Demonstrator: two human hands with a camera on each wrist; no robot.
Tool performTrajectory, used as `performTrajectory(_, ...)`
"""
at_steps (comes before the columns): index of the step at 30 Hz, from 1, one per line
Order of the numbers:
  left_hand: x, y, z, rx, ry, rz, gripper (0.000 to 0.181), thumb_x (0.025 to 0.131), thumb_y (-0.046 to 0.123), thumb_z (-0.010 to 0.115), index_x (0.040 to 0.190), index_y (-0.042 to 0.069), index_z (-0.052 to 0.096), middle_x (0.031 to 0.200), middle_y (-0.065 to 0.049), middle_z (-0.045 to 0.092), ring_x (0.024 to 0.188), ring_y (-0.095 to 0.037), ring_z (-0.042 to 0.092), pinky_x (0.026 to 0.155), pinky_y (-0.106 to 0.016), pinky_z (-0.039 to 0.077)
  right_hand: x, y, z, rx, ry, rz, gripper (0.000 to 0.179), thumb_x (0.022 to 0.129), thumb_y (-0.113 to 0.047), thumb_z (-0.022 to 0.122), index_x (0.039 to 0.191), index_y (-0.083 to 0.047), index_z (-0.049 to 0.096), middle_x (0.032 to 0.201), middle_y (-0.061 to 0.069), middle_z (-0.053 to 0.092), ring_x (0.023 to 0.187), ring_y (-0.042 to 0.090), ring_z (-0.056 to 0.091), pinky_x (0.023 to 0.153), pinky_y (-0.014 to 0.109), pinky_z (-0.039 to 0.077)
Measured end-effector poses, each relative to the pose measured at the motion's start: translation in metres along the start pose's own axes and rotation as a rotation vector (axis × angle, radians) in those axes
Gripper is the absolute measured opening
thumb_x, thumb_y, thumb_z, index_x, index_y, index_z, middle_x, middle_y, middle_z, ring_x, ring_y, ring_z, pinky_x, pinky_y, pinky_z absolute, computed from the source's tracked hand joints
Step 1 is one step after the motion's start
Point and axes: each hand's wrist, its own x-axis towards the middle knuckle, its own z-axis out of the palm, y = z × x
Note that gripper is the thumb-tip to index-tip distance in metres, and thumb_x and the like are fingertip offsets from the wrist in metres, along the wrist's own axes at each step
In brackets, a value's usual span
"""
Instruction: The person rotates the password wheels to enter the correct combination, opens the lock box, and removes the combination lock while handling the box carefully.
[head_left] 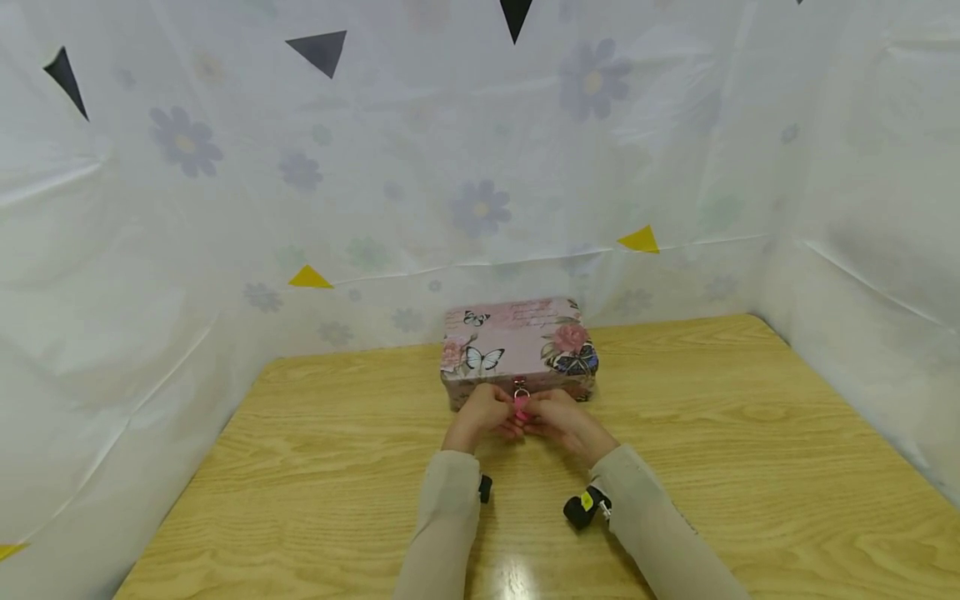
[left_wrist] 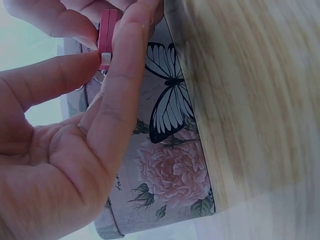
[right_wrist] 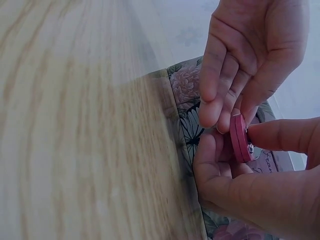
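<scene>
A closed pink box [head_left: 517,350] with butterflies and roses printed on it stands at the far side of the table. From the metal clasp on its front hangs a small pink padlock [head_left: 522,407], its ring-shaped shackle [head_left: 522,392] upright above the body. My left hand [head_left: 487,411] pinches the padlock from the left, thumb on one side and index finger on the other, as the left wrist view shows. From the right, my right hand [right_wrist: 260,175] pinches the same padlock [right_wrist: 241,139] between thumb and curled fingers. The fingertips of both hands meet around it.
The wood-grain table [head_left: 337,483] extends on both sides of the box. A white flowered sheet [head_left: 420,150] hangs right behind the box and along both sides. Black wrist-camera straps [head_left: 581,510] show below the sleeves.
</scene>
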Motion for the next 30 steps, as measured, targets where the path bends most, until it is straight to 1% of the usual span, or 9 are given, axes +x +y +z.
performTrajectory(6,0.0002,0.0005,-0.0001,-0.005,-0.003,-0.008,0.010,0.092,-0.010,0.047,0.097,-0.013,0.055,0.086,-0.030,0.066,0.079,-0.040,0.070,0.071,-0.041,0.058,0.0010,0.0004,-0.0003,0.004,0.005,0.001,0.017,0.094,0.002,0.048,0.104,0.013,0.056,0.083,0.004,0.059,0.074,0.011,0.058,0.073,0.025,0.053)
performTrajectory(9,-0.0004,0.0006,0.0002,0.001,-0.004,-0.005,0.010,0.091,-0.010,0.047,0.096,-0.013,0.056,0.086,-0.030,0.066,0.079,-0.040,0.070,0.070,-0.040,0.058,0.0006,0.0002,-0.0005,0.005,-0.001,0.002,0.016,0.094,0.002,0.048,0.102,0.012,0.057,0.083,0.004,0.059,0.074,0.011,0.058,0.073,0.025,0.053)
performTrajectory(12,-0.0006,0.0007,0.0006,-0.001,-0.003,-0.007,0.010,0.092,-0.010,0.048,0.096,-0.013,0.056,0.085,-0.030,0.067,0.079,-0.040,0.070,0.070,-0.040,0.058,0.0005,-0.0001,-0.0009,0.028,-0.003,0.004,0.015,0.093,0.002,0.049,0.100,0.011,0.059,0.081,0.003,0.059,0.074,0.010,0.058,0.074,0.026,0.053)
performTrajectory(16,-0.0001,0.0011,0.0007,-0.006,0.004,-0.011,0.010,0.093,-0.008,0.048,0.097,-0.013,0.056,0.084,-0.029,0.066,0.080,-0.041,0.069,0.071,-0.041,0.058,0.0001,-0.0013,-0.0013,0.076,-0.002,0.014,0.017,0.092,0.000,0.051,0.100,0.010,0.061,0.078,0.002,0.062,0.075,0.011,0.060,0.078,0.031,0.054)
performTrajectory(20,0.0002,0.0005,0.0005,0.001,0.010,-0.013,0.009,0.093,-0.009,0.049,0.097,-0.012,0.056,0.085,-0.029,0.067,0.079,-0.040,0.070,0.071,-0.041,0.058,0.0001,-0.0019,-0.0016,0.082,-0.007,0.025,0.017,0.091,-0.002,0.052,0.098,0.009,0.063,0.078,0.003,0.064,0.076,0.013,0.063,0.083,0.035,0.054)
performTrajectory(22,0.0005,0.0001,0.0004,0.003,0.009,-0.012,0.009,0.092,-0.009,0.049,0.097,-0.012,0.056,0.086,-0.029,0.067,0.079,-0.040,0.070,0.071,-0.041,0.058,0.0004,-0.0013,-0.0023,0.065,-0.022,0.023,0.019,0.091,-0.001,0.051,0.101,0.011,0.062,0.080,0.003,0.064,0.076,0.014,0.063,0.083,0.034,0.054)
performTrajectory(26,0.0004,0.0003,0.0001,0.000,0.008,-0.010,0.009,0.092,-0.010,0.049,0.097,-0.012,0.056,0.086,-0.029,0.067,0.079,-0.040,0.070,0.071,-0.041,0.058,0.0013,0.0000,-0.0037,0.021,-0.059,0.005,0.027,0.096,-0.003,0.049,0.112,0.018,0.055,0.084,0.004,0.064,0.077,0.012,0.062,0.081,0.030,0.053)
performTrajectory(30,-0.0002,0.0009,-0.0002,-0.001,0.006,-0.010,0.009,0.091,-0.010,0.048,0.097,-0.011,0.055,0.086,-0.031,0.066,0.079,-0.040,0.070,0.070,-0.041,0.058,0.0018,0.0008,-0.0032,0.003,-0.056,-0.007,0.029,0.098,-0.002,0.048,0.116,0.020,0.052,0.087,0.005,0.063,0.078,0.012,0.062,0.079,0.029,0.054)
